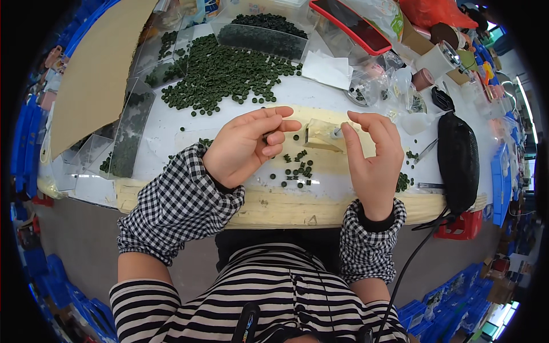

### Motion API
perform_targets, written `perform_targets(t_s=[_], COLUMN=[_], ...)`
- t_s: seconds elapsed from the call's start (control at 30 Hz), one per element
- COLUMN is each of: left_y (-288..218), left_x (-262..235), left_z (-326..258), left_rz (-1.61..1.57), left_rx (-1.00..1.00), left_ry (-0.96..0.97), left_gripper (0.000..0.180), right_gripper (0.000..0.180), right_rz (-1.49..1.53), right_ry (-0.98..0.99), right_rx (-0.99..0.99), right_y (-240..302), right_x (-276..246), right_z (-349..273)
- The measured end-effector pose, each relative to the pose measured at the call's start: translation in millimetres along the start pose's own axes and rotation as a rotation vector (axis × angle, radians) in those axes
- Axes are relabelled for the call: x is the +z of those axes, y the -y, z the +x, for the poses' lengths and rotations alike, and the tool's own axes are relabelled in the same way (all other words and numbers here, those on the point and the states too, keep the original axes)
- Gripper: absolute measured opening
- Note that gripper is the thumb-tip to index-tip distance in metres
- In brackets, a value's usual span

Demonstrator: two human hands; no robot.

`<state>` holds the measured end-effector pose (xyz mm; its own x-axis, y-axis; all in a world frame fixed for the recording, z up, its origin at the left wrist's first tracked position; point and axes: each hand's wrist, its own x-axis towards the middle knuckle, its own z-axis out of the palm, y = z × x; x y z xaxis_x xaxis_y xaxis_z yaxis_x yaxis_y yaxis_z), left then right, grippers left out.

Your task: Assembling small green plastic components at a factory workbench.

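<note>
My left hand (247, 144) rests on the white table (320, 91), its fingers curled around a small dark green disc pinched at the fingertips. My right hand (374, 154) is beside a small cream block (321, 136), with thumb and forefinger pinching a tiny light piece at the block's right end. Several loose dark green discs (298, 170) lie on the table between the two hands. A large heap of the same green discs (223, 73) is spread behind my left hand.
Clear plastic trays (130, 134) holding green discs stand at the left and back. A cardboard sheet (97, 68) lies at far left. A black oblong pouch (457, 160) is at the right, near small bags, tape rolls (443, 57) and a red-rimmed tray (349, 26).
</note>
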<state>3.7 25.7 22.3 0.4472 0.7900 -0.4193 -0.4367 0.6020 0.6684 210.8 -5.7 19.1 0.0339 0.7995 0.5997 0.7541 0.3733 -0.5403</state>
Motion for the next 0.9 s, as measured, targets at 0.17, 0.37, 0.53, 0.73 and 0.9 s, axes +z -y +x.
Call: perform_targets(t_s=[0.17,0.37,0.53,0.73,0.9], left_y=[1.4,3.1,3.6,7.0,9.8], left_x=[-14.2,-3.6,-1.1,-4.1,-4.3], left_z=[0.5,-1.4,-2.7,-0.9,-2.0], left_rz=[-0.034,-0.028,0.008,0.033,-0.022], left_rx=[-0.056,-0.015,0.069,0.017,-0.033], left_ry=[0.213,0.118,0.142,0.223,0.283], left_gripper=[0.026,0.031,0.028,0.025,0.022], right_gripper=[0.009,0.007,0.006,0.009,0.008], right_rz=[0.074,0.075,0.231,0.503,0.631], right_ry=[0.038,-0.025,-0.313,-0.258,-0.172], right_rx=[0.033,-0.008,0.053,0.086,0.105], right_y=[-2.4,-1.0,16.9,21.1,18.6], right_x=[1.7,-0.8,-16.5,-8.9,6.0], right_z=[0.7,-1.3,0.6,-3.9,-10.6])
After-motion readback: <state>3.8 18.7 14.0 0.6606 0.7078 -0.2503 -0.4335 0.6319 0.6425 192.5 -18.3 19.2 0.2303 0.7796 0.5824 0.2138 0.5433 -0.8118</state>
